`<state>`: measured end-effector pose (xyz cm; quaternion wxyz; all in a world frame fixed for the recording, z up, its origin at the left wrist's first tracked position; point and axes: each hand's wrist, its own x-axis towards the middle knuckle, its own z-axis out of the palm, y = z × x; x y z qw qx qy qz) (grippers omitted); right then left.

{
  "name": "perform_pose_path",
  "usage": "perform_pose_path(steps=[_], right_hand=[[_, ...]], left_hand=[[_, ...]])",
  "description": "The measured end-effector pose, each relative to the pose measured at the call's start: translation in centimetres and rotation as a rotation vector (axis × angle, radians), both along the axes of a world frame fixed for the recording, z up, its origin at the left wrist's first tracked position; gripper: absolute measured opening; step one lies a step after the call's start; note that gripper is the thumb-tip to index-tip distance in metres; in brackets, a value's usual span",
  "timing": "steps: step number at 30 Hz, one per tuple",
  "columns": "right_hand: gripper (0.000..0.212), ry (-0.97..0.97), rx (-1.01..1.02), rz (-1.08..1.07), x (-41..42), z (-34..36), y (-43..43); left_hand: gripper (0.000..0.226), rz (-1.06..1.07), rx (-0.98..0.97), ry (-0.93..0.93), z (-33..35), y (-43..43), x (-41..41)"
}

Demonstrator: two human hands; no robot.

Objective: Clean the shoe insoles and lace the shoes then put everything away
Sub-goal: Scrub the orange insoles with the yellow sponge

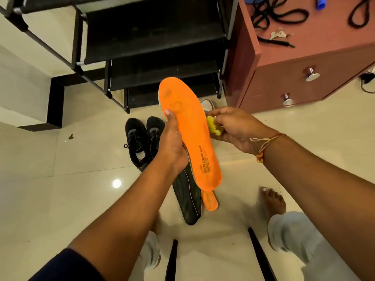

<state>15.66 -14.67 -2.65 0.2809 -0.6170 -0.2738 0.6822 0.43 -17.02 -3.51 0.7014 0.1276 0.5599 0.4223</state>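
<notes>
My left hand (pixel 172 142) grips a stack of insoles. The top one is an orange insole (pixel 188 130) with printed lettering near the heel. Under it show dark insoles (pixel 187 201) and the tip of a second orange insole (pixel 210 200). My right hand (pixel 235 128) pinches a yellow cloth (pixel 213 126) right beside the orange insole's right edge. A pair of black shoes (pixel 142 138) stands on the floor behind the insoles. Black laces (pixel 278 15) lie on top of the brown cabinet (pixel 284 82).
A black shoe rack (pixel 150 47) stands ahead on the tiled floor. A white shoe (pixel 208 104) peeks out behind the insole. My bare foot (pixel 272 201) is at lower right. Two black chair legs (pixel 259 256) are near the bottom edge. A small scrap (pixel 71 136) lies on the floor.
</notes>
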Motion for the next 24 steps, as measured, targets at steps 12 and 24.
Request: perform_pose_path(steps=[12,24], right_hand=[[0.030,0.027,0.018,0.194,1.2,-4.1,-2.0],[0.044,-0.473,-0.217,0.007,2.7,-21.3,-5.5]], left_hand=[[0.059,-0.102,-0.040,0.183,-1.7,0.1,1.6],[0.032,-0.438,-0.207,0.603,-7.5,-1.4,0.9]])
